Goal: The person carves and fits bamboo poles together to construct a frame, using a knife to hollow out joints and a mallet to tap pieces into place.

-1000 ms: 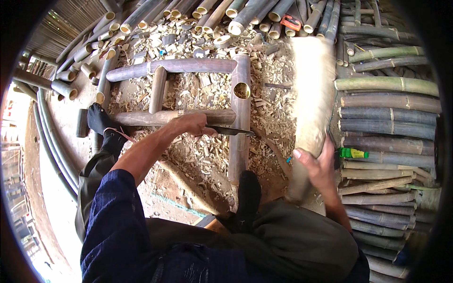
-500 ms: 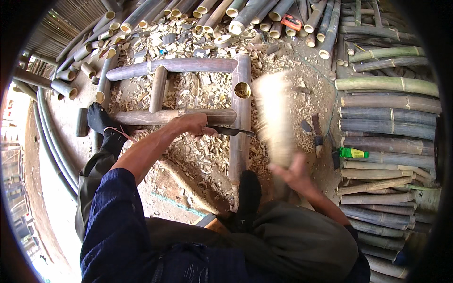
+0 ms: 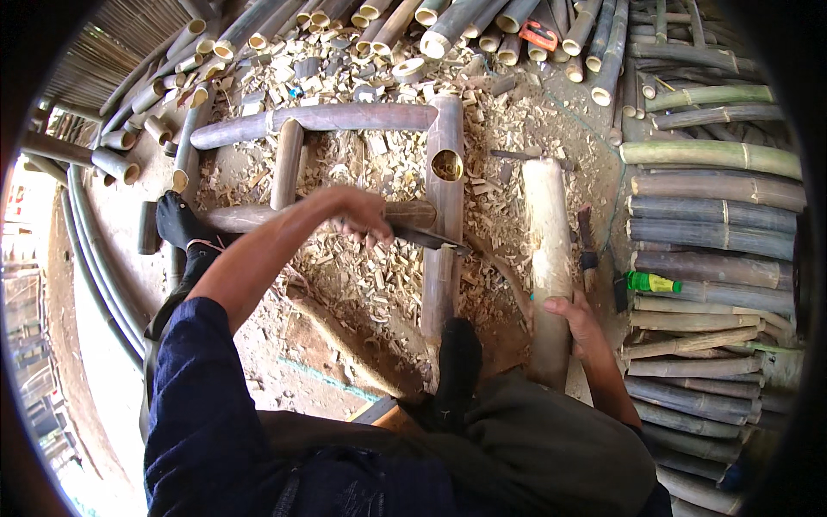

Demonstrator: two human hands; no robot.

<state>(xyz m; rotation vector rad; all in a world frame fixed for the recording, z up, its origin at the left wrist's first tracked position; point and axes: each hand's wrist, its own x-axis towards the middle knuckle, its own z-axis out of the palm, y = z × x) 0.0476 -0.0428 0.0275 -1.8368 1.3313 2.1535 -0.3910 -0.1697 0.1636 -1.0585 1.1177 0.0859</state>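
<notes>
Head view: a knife (image 3: 422, 239) reaches over a bamboo post (image 3: 438, 289), its tip just nearer than the post's round hole (image 3: 447, 165); whether it touches cannot be told. The left hand (image 3: 365, 217) has its fingers clenched round the knife's handle. Right of the post, the right hand (image 3: 575, 322) grasps a pale club (image 3: 545, 228), thumb across its near part. A dark-socked foot (image 3: 458, 366) is at the post's near end. Shavings (image 3: 379, 280) litter the floor; stacked poles (image 3: 715, 228) line its right edge, beside a green bottle (image 3: 652, 282).
</notes>
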